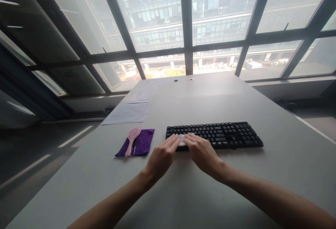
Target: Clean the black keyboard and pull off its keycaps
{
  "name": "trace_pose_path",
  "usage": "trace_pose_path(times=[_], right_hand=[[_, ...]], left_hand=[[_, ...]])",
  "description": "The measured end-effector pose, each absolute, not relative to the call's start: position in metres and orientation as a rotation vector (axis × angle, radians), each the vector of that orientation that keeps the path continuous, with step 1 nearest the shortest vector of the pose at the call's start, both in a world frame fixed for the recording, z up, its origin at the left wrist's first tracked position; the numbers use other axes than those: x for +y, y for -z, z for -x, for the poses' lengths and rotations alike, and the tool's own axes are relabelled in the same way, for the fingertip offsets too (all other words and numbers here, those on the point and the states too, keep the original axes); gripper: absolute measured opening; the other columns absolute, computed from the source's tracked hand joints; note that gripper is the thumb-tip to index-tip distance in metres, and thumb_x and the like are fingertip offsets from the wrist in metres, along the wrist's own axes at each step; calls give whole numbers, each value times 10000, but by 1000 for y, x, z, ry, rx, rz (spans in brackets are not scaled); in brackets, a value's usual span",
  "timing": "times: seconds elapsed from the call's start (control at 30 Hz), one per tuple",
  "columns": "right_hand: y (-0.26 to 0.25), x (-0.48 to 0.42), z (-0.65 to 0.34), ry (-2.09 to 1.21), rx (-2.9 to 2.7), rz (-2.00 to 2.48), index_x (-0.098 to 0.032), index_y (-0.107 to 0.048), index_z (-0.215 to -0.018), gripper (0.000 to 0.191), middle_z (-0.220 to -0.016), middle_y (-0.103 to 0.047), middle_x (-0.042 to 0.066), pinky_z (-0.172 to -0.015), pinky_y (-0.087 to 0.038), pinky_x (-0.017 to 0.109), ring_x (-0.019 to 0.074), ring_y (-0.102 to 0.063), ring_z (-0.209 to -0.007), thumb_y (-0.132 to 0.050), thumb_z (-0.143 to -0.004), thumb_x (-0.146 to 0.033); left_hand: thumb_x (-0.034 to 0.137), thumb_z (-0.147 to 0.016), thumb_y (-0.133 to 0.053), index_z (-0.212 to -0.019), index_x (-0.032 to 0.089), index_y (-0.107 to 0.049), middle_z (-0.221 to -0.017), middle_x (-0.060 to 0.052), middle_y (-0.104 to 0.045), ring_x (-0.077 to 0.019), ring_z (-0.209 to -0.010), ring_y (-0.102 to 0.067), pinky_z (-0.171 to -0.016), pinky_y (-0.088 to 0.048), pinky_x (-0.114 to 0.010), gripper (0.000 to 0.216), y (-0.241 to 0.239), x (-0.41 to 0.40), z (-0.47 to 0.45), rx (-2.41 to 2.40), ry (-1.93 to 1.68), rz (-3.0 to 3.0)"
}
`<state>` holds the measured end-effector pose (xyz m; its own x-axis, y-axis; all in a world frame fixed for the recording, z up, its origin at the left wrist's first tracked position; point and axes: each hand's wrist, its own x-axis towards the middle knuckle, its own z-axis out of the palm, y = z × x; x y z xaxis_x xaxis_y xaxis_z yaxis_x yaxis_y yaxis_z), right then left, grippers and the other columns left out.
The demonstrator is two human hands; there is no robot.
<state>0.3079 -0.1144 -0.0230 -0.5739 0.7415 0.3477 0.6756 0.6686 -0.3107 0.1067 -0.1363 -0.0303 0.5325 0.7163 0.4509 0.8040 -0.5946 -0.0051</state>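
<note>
Fingers (174, 140) against white wad (182, 139) — blocky keyboard (217, 133)

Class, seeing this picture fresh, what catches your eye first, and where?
The black keyboard stands out on the pale table, the left hand and right hand both at a small white item over its left part. Left of them, a pink hairbrush lies on a vivid purple cloth. Bright windows fill the top.

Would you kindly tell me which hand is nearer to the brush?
Left. The left hand is to the right of the brush, not touching it; the right hand is farther to the right, beyond the left hand.
</note>
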Motion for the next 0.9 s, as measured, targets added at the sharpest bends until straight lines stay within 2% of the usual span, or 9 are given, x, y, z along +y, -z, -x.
trace_pose_path(times=[0.13, 0.27, 0.47, 0.57, 0.7, 0.8, 0.9], right_hand=[[9, -75, -315, -117, -2349, 1273, -134, -692, -1204, 400, -1361, -642, 123, -1119, -421, 362, 248, -537, -1338, -418, -935, -18], [16, -61, -318, -183, -2423, 1330, -149, -718, -1144, 380, -1287, -690, 117, -1072, -462, 345, 243, -586, -1286, -428, -932, -25], [42, -107, -329, -144, -2464, 1136, -109, -658, -1287, 466, -1345, -653, 131, -1097, -457, 357, 236, -602, -1265, -431, -899, 12], [45, -128, -338, -149, -2496, 1036, -92, -661, -1277, 479, -1335, -659, 134, -1108, -454, 367, 239, -601, -1268, -437, -874, 38], [30, -121, -349, -225, -2469, 1041, -172, -709, -1186, 412, -1275, -704, 79, -1103, -445, 318, 196, -635, -1223, -437, -921, -11], [14, -93, -354, -199, -2401, 1202, -203, -718, -1154, 377, -1300, -691, 68, -1046, -484, 313, 213, -631, -1232, -442, -941, -61], [7, -65, -354, -182, -2372, 1290, -230, -728, -1108, 365, -1292, -697, 44, -1005, -505, 313, 221, -626, -1241, -442, -944, -71]], left_hand=[[-90, -849, -396, -1302, 122, -610, -1349, -146, -639, -233, -1294, -584, -1085, -508, -393, 544, 26, -97, -122, -1420, 629, 2503], [-82, -847, -421, -1261, 130, -649, -1333, -133, -654, -242, -1287, -591, -1087, -503, -403, 518, 33, -79, -131, -1566, 539, 2570], [-56, -872, -421, -1292, 155, -635, -1383, -99, -623, -219, -1329, -551, -1122, -472, -388, 516, 40, -117, -132, -1484, 560, 2715], [-71, -862, -408, -1317, 138, -607, -1396, -110, -611, -215, -1339, -541, -1125, -470, -398, 540, 40, -141, -133, -1352, 548, 2780], [-69, -864, -384, -1331, 159, -595, -1391, -94, -619, -197, -1324, -557, -1114, -483, -383, 561, 30, -147, -139, -1295, 624, 2785], [-77, -851, -373, -1337, 176, -599, -1397, -80, -616, -186, -1316, -564, -1106, -488, -359, 593, 19, -125, -148, -1353, 710, 2728], [-59, -857, -418, -1300, 143, -630, -1379, -116, -624, -212, -1296, -583, -1093, -496, -356, 531, 15, -94, -156, -1477, 709, 2642]])
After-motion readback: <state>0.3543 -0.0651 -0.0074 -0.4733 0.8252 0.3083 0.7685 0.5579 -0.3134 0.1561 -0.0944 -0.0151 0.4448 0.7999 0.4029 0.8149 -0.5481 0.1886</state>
